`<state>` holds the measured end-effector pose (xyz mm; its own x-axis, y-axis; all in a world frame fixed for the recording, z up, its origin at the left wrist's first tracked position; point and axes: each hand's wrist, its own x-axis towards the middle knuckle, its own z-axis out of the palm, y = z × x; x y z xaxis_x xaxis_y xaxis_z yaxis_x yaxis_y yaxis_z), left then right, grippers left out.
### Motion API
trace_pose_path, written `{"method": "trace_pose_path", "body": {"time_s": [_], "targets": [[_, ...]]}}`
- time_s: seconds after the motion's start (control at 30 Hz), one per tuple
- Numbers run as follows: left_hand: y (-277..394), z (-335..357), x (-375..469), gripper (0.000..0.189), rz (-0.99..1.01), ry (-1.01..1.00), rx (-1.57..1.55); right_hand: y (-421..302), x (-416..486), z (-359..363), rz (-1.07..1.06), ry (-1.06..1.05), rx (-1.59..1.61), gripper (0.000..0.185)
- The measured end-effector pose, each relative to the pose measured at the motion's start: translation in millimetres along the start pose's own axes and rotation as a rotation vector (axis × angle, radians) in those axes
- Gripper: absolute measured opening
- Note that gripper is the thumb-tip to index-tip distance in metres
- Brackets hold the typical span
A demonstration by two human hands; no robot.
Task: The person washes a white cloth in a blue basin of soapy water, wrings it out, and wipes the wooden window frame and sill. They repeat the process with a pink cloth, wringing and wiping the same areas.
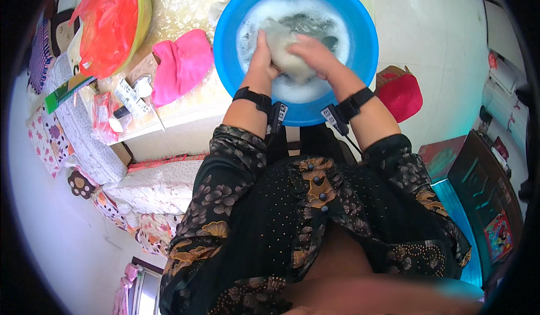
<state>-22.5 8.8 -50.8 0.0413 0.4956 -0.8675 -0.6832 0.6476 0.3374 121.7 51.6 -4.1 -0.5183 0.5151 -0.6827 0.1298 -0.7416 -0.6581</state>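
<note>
A blue plastic basin (pixel 228 62) with white suds and greyish water (pixel 308 24) stands before me at the top centre. Over the basin, my left hand (pixel 263 58) holds the left side of a wet, pale, wadded cloth (pixel 289 55). My right hand (pixel 314 53) lies against the cloth's right side, its fingers blurred and partly spread; whether it grips the cloth cannot be told. A black strap with a small device sits on each forearm.
On the table (pixel 185 117) to the left lie a pink cloth (pixel 183 66), small packages and a green box (pixel 67 91). A yellow-green basin (pixel 145 11) holds a red plastic bag (pixel 109 28). A red-seated stool (pixel 400 98) stands right of the blue basin; a sofa (pixel 156 188) is at lower left.
</note>
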Motion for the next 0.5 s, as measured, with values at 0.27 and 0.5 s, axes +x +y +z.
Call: {"method": "trace_pose_path", "body": {"time_s": [0.27, 0.5], "targets": [[-6, 8, -12, 0.049, 0.039, -0.176, -0.083, -6, -1, 28, -0.388, 0.345, -1.033, 0.036], [9, 12, -38, 0.050, 0.253, 0.178, 0.395, 0, 30, -46, -0.284, 0.601, -1.308, 0.030]]}}
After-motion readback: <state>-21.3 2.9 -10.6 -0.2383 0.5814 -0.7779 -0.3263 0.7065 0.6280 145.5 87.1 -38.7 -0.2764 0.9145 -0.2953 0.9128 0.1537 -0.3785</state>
